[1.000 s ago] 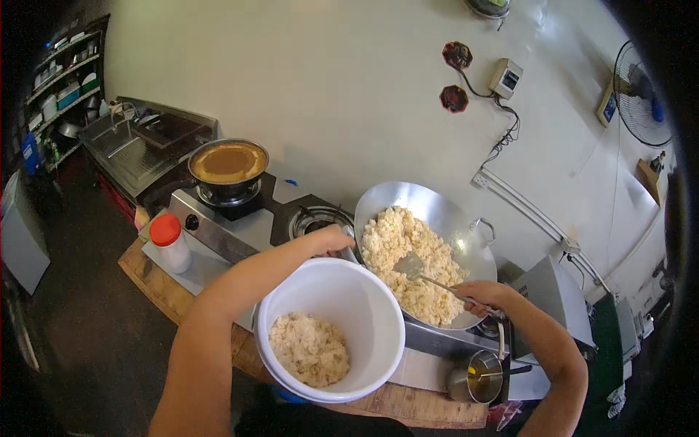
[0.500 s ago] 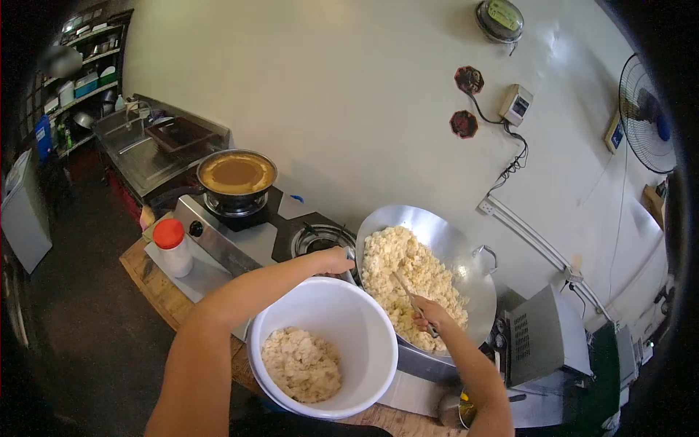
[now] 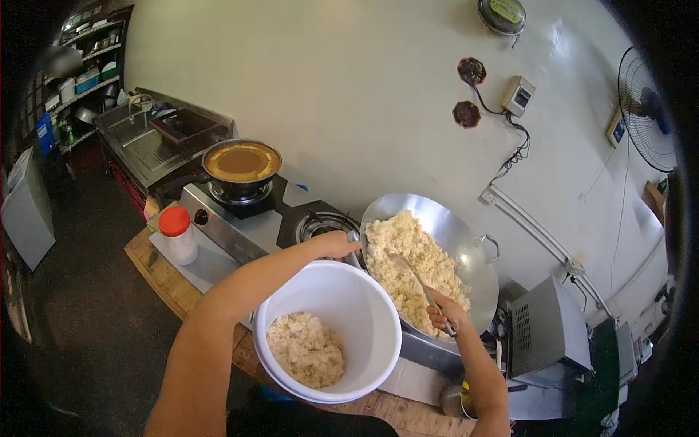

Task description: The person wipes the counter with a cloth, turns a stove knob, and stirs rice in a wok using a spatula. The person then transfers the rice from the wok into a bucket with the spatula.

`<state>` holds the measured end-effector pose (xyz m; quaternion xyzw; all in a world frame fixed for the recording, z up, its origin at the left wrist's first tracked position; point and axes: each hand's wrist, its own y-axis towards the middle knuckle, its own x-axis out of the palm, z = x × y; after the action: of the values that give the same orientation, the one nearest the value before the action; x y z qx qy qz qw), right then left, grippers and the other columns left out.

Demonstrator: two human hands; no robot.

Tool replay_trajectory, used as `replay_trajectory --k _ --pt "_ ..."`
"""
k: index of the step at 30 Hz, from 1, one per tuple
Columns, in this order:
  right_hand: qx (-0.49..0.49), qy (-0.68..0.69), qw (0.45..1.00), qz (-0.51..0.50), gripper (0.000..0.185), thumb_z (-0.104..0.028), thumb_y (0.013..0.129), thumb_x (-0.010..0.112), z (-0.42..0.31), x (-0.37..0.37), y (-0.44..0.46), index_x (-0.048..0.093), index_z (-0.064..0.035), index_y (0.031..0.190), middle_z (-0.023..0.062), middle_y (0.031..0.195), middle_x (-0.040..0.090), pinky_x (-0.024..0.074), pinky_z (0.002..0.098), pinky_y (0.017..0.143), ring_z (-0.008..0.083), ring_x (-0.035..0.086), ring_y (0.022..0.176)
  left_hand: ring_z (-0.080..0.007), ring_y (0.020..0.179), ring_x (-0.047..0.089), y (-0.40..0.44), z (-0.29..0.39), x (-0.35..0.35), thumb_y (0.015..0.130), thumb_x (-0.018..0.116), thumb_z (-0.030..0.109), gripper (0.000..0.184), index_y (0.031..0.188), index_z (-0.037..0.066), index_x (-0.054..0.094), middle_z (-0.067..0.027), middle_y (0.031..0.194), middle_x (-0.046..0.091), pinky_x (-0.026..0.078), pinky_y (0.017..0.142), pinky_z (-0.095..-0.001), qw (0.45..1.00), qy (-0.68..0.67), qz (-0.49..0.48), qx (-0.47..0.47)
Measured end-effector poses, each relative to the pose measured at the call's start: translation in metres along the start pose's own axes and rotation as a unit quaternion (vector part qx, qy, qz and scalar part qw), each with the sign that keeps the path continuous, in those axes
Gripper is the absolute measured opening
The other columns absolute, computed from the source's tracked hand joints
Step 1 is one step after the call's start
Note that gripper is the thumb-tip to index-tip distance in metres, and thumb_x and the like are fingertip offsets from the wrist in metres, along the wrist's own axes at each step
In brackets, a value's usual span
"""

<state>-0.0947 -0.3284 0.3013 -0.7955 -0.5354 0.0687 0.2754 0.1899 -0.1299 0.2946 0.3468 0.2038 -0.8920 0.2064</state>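
Observation:
A large metal wok (image 3: 473,247) holds a heap of pale, crumbly rice-like food (image 3: 419,262). My left hand (image 3: 338,245) is closed round the wok's handle at its left edge. In my right hand (image 3: 445,315) is a metal spatula (image 3: 416,275), its blade sunk in the food at the wok's left side. Below my left forearm stands a white bucket (image 3: 368,320) with more of the same food (image 3: 306,349) at its bottom.
A pan of brown liquid (image 3: 242,161) sits on the left burner, beside a sink (image 3: 149,149). A red-lidded jar (image 3: 178,237) stands front left. Right of the wok is a grey metal appliance (image 3: 546,328); a small pot (image 3: 455,400) is near my right forearm.
My right hand and the spatula have moved left across the wok, and the spatula is now steeper, its blade deeper in the food. My left hand stays on the handle. The camera view has shifted.

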Motion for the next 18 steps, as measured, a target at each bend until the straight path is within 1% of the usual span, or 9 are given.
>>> replay_trajectory --k 3,7,10,12,13,14,15,17,18 --pt "-0.033 -0.004 0.999 0.017 0.045 -0.029 0.088 0.044 0.001 0.002 -0.031 0.029 -0.0226 0.130 -0.0004 0.054 0.038 0.0258 0.0210 0.028 0.0053 0.030 0.032 -0.0253 0.065 0.061 -0.007 0.004 -0.003 0.083 0.033 0.052 0.070 0.086 -0.013 0.058 -0.0205 0.076 0.061 0.048 0.062 -0.0357 1.000 -0.022 -0.013 0.005" --pt "-0.062 -0.053 0.995 0.059 0.048 -0.030 0.087 0.046 -0.017 0.012 -0.076 0.028 -0.0221 0.131 0.0014 0.053 0.041 0.0270 0.0229 0.028 0.0079 0.032 0.031 -0.0258 0.073 0.061 -0.004 -0.002 -0.003 0.085 0.036 0.045 0.064 0.109 -0.013 0.045 -0.0218 0.087 0.060 0.047 0.065 -0.0356 0.996 -0.055 -0.063 -0.014" --pt "-0.076 -0.089 0.987 0.106 0.046 -0.026 0.088 0.045 -0.020 0.035 -0.115 0.030 -0.0168 0.131 0.0026 0.052 0.042 0.0290 0.0246 0.029 0.0096 0.033 0.031 -0.0255 0.076 0.060 -0.013 -0.004 0.000 0.085 0.039 0.042 0.060 0.111 -0.012 0.043 -0.0214 0.090 0.060 0.047 0.066 -0.0354 0.997 -0.070 -0.037 0.017" --pt "-0.099 -0.151 0.976 0.125 0.045 -0.023 0.088 0.045 -0.017 0.048 -0.139 0.032 -0.0142 0.130 0.0037 0.053 0.044 0.0305 0.0255 0.029 0.0103 0.034 0.031 -0.0262 0.077 0.059 -0.017 -0.009 0.001 0.082 0.043 0.041 0.054 0.104 -0.008 0.049 -0.0196 0.089 0.060 0.046 0.068 -0.0358 0.995 -0.058 -0.034 0.073" --pt "-0.118 -0.216 0.961 0.125 0.045 -0.023 0.087 0.045 -0.015 0.057 -0.154 0.033 -0.0130 0.129 0.0045 0.055 0.046 0.0319 0.0263 0.030 0.0105 0.037 0.032 -0.0269 0.076 0.059 -0.009 -0.013 0.006 0.080 0.047 0.040 0.052 0.098 -0.008 0.054 -0.0191 0.087 0.061 0.045 0.069 -0.0364 0.992 -0.116 -0.023 0.044" --pt "-0.136 -0.280 0.942 0.126 0.045 -0.022 0.087 0.046 -0.011 0.067 -0.170 0.034 -0.0119 0.129 0.0053 0.057 0.048 0.0334 0.0271 0.031 0.0107 0.039 0.033 -0.0275 0.075 0.059 -0.001 -0.017 0.011 0.078 0.050 0.040 0.050 0.093 -0.007 0.058 -0.0186 0.086 0.061 0.045 0.070 -0.0371 0.985 -0.173 -0.012 0.014" --pt "-0.153 -0.342 0.918 0.127 0.045 -0.021 0.086 0.047 -0.005 0.072 -0.178 0.035 -0.0107 0.128 0.0062 0.058 0.051 0.0348 0.0279 0.032 0.0109 0.042 0.034 -0.0253 0.075 0.059 -0.005 -0.014 0.008 0.079 0.049 0.039 0.048 0.093 -0.007 0.057 -0.0172 0.084 0.061 0.045 0.068 -0.0359 0.988 -0.150 -0.018 0.019" --pt "-0.321 -0.519 0.780 0.140 0.046 -0.019 0.083 0.051 0.021 0.069 -0.181 0.037 -0.0125 0.127 0.0070 0.062 0.054 0.0386 0.0302 0.035 0.0141 0.048 0.040 -0.0210 0.074 0.058 -0.016 -0.006 0.000 0.082 0.046 0.037 0.044 0.095 -0.005 0.053 -0.0146 0.080 0.060 0.045 0.063 -0.0335 0.994 -0.103 -0.031 0.029" --pt "-0.335 -0.585 0.725 0.143 0.047 -0.018 0.082 0.052 0.026 0.072 -0.184 0.038 -0.0135 0.126 0.0073 0.064 0.055 0.0404 0.0315 0.038 0.0162 0.051 0.043 -0.0204 0.072 0.058 -0.014 -0.007 0.000 0.082 0.046 0.036 0.043 0.093 -0.005 0.054 -0.0140 0.079 0.060 0.045 0.062 -0.0332 0.991 -0.123 -0.038 0.031"
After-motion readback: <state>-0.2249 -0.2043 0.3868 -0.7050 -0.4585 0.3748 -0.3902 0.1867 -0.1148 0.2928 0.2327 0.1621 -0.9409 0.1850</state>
